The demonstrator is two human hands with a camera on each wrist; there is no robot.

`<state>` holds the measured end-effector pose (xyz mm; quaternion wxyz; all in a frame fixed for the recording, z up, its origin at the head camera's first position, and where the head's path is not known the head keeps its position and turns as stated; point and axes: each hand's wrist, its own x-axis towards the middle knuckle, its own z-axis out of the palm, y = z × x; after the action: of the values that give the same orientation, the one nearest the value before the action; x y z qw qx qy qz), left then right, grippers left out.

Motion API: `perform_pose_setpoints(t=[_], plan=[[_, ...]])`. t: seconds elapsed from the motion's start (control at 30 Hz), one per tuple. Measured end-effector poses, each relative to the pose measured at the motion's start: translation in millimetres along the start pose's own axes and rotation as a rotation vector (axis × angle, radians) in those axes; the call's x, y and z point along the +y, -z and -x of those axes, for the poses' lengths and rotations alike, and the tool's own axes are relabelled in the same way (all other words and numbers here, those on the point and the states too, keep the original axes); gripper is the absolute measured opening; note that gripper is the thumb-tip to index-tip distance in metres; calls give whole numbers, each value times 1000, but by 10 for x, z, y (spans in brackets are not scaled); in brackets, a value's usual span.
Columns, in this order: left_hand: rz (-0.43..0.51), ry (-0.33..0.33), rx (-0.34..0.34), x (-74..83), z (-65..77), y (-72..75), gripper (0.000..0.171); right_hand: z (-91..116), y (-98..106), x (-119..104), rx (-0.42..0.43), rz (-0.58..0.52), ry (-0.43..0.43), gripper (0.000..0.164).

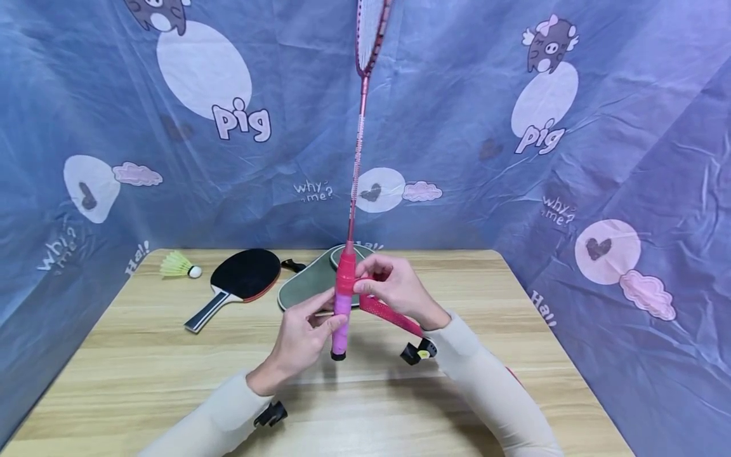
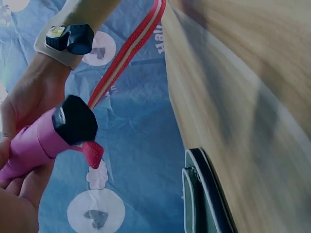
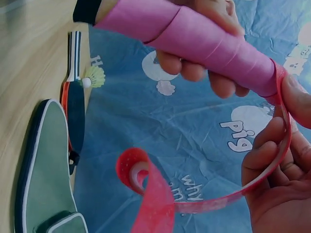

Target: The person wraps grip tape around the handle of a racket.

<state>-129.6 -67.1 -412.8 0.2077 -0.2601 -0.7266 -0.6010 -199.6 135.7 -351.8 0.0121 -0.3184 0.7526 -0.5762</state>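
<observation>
A badminton racket [image 1: 358, 152] stands nearly upright above the table, head up and partly cut off by the frame. My left hand [image 1: 299, 336] holds the lower handle [image 3: 204, 41], which is covered in pink-purple wrap and ends in a black butt cap [image 2: 75, 120]. Higher up, the handle is red. There my right hand [image 1: 400, 289] pinches a strip of red grip tape [image 3: 218, 201] against the handle between thumb and fingers. The strip's loose length hangs toward the right forearm, and the right wrist view shows it curling, with a paler inner side.
Behind the hands lies a green paddle case [image 1: 305, 285] with pale edging. A black table tennis paddle [image 1: 245, 276] and a yellow shuttlecock [image 1: 179, 265] lie at the table's back left. Patterned blue cloth [image 1: 285, 139] rises around the wooden table [image 1: 143, 362].
</observation>
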Motion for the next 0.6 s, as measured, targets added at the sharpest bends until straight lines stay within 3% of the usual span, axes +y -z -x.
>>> perform_pose_setpoints(t=[0.13, 0.23, 0.37, 0.47, 0.6], plan=[[93, 60, -66, 10, 11, 10, 51, -22, 9, 40, -47, 33, 51, 24], [111, 82, -109, 9, 7, 29, 51, -23, 22, 43, -76, 59, 92, 23], [112, 86, -143, -3, -15, 37, 50, -2, 34, 18, -63, 61, 85, 20], [35, 55, -123, -13, -36, 10, 53, 19, 27, 0, -23, 57, 63, 19], [-140, 13, -31, -14, -40, -45, 60, 35, 2, 1, 26, 72, 63, 20]])
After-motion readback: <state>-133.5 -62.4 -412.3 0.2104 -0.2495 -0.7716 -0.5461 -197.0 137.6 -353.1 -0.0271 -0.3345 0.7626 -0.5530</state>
